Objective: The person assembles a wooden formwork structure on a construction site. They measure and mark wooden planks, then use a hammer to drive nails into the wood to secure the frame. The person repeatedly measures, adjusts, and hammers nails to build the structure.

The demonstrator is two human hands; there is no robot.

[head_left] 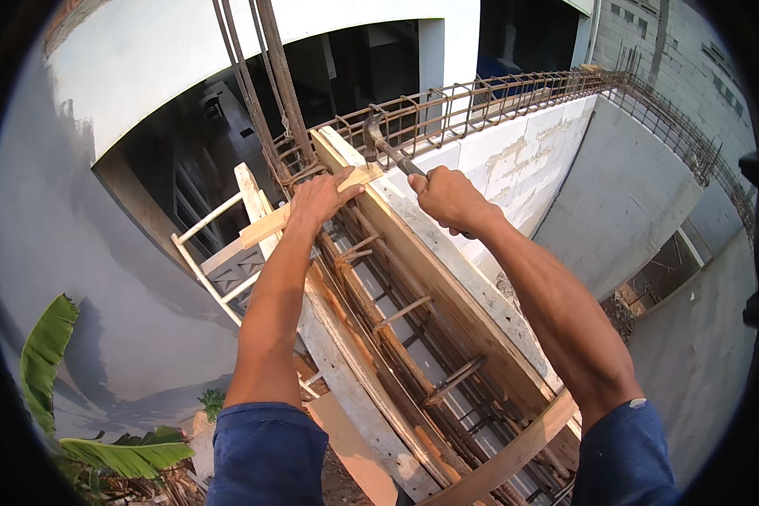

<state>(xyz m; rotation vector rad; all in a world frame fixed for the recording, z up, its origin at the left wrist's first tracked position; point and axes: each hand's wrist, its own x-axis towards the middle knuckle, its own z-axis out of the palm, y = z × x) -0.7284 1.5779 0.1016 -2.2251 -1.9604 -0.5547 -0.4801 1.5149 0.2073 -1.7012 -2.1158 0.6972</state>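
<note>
Across the open formwork (460, 295), we are gripping a wooden strip (266, 227) and a hammer (396, 157)

Nearest us, a flat brown crosspiece (514, 451) is spanning the trough between our dark-blue sleeves (270, 455). Beyond it, the formwork is running away from us, slanting up and left, its sides showing plywood grain and boards (346, 396) smeared pale grey. Between them, rusty round rebar (403, 312) is lying lengthwise, with short ties crossing it.

Toward the far end, our left hand (319, 201) is closing its fingers over the flat, pale strip, which is lying across the trough, its long axis rising from lower left to upper right. Our right hand (454, 198) is gripping the hammer, fingers curling around the dark handle; the shaft is pointing up and left, its worn metal head hanging just beside the strip's right end. Whether they are touching, we cannot tell.

Past our hands, rough upright bars (285, 80) are standing, a long rebar cage (455, 105) is topping a patchy white block wall (514, 160), and a smooth white facade (169, 76) is arching over dark openings (363, 67).
</note>
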